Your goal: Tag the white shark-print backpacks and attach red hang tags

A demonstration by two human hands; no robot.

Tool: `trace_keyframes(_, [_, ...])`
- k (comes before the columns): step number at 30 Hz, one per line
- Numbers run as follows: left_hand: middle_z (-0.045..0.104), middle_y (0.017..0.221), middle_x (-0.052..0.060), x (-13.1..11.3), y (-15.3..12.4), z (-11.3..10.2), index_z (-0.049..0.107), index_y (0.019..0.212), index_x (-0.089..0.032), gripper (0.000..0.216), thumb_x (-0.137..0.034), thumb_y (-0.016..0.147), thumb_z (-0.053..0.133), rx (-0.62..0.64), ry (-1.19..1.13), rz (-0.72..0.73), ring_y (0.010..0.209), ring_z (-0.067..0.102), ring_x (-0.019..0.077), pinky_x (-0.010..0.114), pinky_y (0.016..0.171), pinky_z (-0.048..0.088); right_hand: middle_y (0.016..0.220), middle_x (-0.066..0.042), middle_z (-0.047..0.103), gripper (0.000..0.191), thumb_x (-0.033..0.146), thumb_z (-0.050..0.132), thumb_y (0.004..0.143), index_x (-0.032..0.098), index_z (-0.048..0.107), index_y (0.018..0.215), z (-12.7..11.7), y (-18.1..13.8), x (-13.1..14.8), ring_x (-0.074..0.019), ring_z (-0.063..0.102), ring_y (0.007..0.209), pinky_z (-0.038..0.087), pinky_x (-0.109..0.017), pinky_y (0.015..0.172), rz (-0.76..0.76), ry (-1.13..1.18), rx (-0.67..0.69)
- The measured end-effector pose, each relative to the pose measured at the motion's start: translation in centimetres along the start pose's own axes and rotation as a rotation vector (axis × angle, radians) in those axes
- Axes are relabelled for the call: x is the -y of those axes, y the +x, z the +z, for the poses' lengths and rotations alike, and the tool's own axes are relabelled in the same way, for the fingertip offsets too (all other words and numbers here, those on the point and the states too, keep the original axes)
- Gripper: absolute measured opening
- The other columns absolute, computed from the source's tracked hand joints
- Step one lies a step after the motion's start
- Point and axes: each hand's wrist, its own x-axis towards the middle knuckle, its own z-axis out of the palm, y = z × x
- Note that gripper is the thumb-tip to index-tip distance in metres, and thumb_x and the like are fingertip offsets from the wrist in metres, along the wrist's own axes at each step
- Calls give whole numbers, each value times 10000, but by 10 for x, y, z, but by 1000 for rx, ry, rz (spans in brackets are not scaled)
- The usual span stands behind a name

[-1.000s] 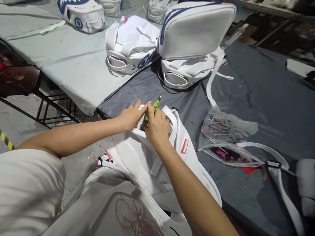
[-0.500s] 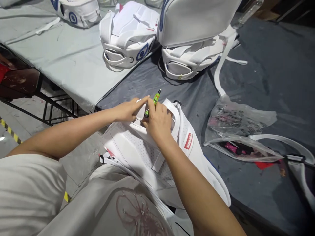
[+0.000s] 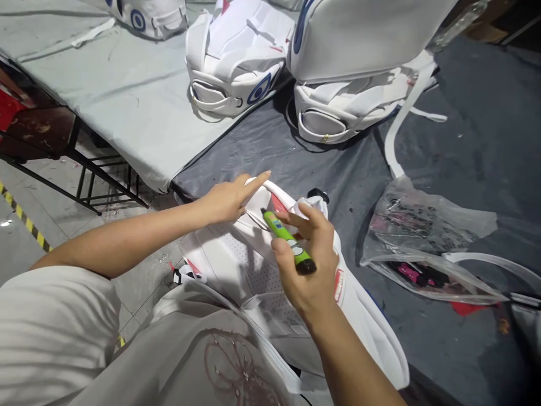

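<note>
A white backpack (image 3: 363, 327) lies across my lap and the table edge, its perforated padded panel (image 3: 240, 254) facing up. My left hand (image 3: 226, 200) is closed on the bag's top edge, index finger stretched along it. In my right hand (image 3: 310, 270), a green marker pen (image 3: 281, 231) with black ends rests between thumb and fingers. Its narrow end points at the white flap (image 3: 258, 200) beside my left fingers; I cannot tell whether it touches. A red patch of lining shows inside the bag's opening. My right hand partly covers the red label (image 3: 339, 285).
White bags (image 3: 240, 67) stand at the back, with another stack (image 3: 338, 107) to their right. A clear plastic bag (image 3: 431, 220) with pink and black contents lies on the dark table cover (image 3: 477, 169). A metal-legged stand (image 3: 80, 163) is at the left.
My right hand has drawn back from the top edge toward me and right. The marker has turned, its narrow end now facing the flap. My left hand still holds the edge.
</note>
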Motion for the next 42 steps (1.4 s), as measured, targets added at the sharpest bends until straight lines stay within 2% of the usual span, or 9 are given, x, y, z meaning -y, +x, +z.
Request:
trace_keyframes(4, [483, 1387, 114, -3, 0, 3, 12, 1578, -280, 885, -235, 890, 566, -4, 14, -25, 1060, 641, 257, 332, 804, 506, 1061, -58, 737, 249, 307, 660, 900, 222, 643, 1133, 6, -9, 8, -213, 696, 952, 543, -351, 850, 45, -51, 20])
trace_keyframes(8, [476, 1392, 128, -4, 1, 1, 28, 1577, -265, 873, -192, 880, 549, 6, 17, -16, 1042, 648, 255, 337, 802, 513, 1053, -56, 747, 253, 391, 678, 886, 217, 702, 1068, 15, -5, -6, -234, 689, 971, 532, -384, 870, 274, 41, 157])
trace_keyframes(11, [472, 1392, 138, -4, 2, -1, 20, 1574, -257, 882, -163, 865, 537, 33, 14, -7, 1036, 651, 252, 337, 801, 517, 1002, -49, 749, 255, 417, 685, 860, 234, 741, 1030, 16, 0, -16, -241, 671, 926, 516, -403, 851, 362, 11, 182])
trace_keyframes(17, [485, 1348, 139, -4, 2, -2, 25, 1569, -249, 867, -163, 870, 530, 32, 9, -4, 1033, 652, 248, 331, 808, 518, 958, -68, 733, 230, 321, 687, 833, 230, 772, 1027, 24, 2, -18, -246, 640, 963, 501, -402, 864, 292, -46, 183])
trace_keyframes(25, [432, 1395, 202, -9, 6, -11, -42, 1574, -202, 907, -151, 868, 527, 143, 55, -4, 1028, 658, 268, 338, 802, 518, 972, -55, 748, 200, 288, 661, 852, 216, 755, 1014, 41, -5, -14, -242, 657, 950, 472, -438, 900, 273, -75, 106])
trace_keyframes(28, [438, 1386, 195, -8, 7, -8, -57, 1575, -217, 905, -161, 877, 517, 123, 51, 0, 1037, 656, 275, 344, 810, 516, 974, -58, 750, 199, 286, 641, 860, 222, 749, 1014, 43, -4, -11, -241, 660, 940, 472, -437, 897, 267, -111, 85])
trace_keyframes(34, [431, 1403, 171, -5, 7, 0, -57, 1571, -262, 909, -179, 877, 525, 73, 42, -20, 1036, 653, 267, 351, 811, 522, 954, -78, 748, 215, 255, 643, 846, 210, 746, 1029, 39, 0, -5, -272, 666, 948, 477, -460, 884, 245, -204, 158])
trace_keyframes(39, [448, 1395, 148, -8, 5, 2, -32, 1571, -287, 869, -194, 898, 511, 35, 31, -54, 1066, 645, 259, 347, 845, 515, 1017, -72, 758, 241, 227, 639, 849, 208, 738, 1067, 36, -2, -7, -258, 680, 957, 488, -453, 904, 256, -161, 190])
trace_keyframes(42, [454, 1380, 154, -8, 6, 1, -41, 1570, -284, 879, -198, 895, 516, 53, 36, -52, 1045, 655, 264, 354, 844, 517, 1024, -87, 758, 249, 217, 646, 845, 185, 740, 1073, 35, -3, -8, -265, 683, 961, 489, -462, 906, 257, -155, 181])
